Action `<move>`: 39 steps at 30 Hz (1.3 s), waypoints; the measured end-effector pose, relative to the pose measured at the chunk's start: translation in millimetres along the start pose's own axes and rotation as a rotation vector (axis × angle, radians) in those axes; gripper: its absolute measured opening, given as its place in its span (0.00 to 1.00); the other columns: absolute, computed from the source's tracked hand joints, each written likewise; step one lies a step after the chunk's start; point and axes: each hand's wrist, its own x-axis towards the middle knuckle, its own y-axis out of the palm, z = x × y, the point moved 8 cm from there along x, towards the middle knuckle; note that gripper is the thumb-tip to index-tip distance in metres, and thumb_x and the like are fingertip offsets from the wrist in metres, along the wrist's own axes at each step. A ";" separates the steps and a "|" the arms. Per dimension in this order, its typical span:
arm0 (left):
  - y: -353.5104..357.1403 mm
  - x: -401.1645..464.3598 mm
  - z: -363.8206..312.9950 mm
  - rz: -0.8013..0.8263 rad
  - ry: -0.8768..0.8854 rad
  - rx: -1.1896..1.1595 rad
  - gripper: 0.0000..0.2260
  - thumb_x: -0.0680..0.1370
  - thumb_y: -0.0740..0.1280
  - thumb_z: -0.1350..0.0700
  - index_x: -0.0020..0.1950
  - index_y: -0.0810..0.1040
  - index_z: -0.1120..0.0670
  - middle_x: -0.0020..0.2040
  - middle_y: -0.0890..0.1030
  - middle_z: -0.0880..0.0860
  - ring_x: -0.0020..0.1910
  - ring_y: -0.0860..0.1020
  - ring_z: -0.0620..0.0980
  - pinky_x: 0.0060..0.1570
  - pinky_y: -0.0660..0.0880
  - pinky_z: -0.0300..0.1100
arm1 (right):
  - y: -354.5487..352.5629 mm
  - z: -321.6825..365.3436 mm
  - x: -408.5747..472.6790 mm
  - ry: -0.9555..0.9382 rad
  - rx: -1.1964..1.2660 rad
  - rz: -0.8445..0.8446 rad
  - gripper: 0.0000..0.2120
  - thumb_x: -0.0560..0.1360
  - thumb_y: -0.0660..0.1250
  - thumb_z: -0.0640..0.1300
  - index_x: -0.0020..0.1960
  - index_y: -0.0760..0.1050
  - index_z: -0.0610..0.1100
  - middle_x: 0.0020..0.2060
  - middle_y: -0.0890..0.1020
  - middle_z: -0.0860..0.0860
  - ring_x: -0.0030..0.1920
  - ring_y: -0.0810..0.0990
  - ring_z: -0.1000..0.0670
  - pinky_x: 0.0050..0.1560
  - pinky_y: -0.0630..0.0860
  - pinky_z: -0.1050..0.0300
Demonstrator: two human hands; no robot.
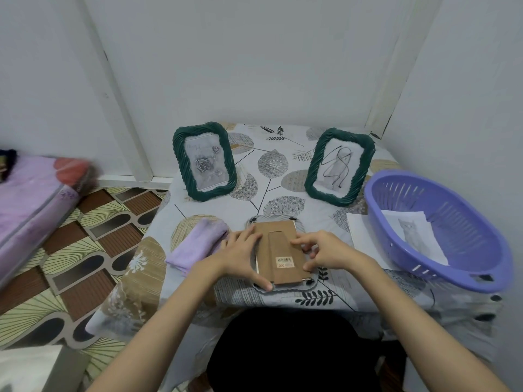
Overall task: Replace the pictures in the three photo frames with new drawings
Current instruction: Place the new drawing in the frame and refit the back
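Frame face-down [278, 250] | long axis runs away from person | left hand [243, 254] flat on left edge, grasping nothing | right hand [319, 250] fingertips pinching at right edge, nearer clips

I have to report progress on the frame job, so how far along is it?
Possibly done: the right standing frame shows a line scribble. In hand: the third frame lies face down, left hand and right hand on its cardboard backing. Left: the left standing frame shows a printed rose picture. A cat picture lies in the purple basket.
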 end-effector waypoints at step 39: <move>-9.0 -12.7 14.9 -0.299 0.151 -0.477 0.22 0.75 0.68 0.57 0.68 0.69 0.56 0.65 0.71 0.47 0.65 0.66 0.40 0.64 0.59 0.23 | 2.4 -14.5 -21.4 0.106 0.387 -0.244 0.19 0.74 0.65 0.35 0.63 0.73 0.47 0.53 0.82 0.41 0.45 0.78 0.52 0.56 0.74 0.51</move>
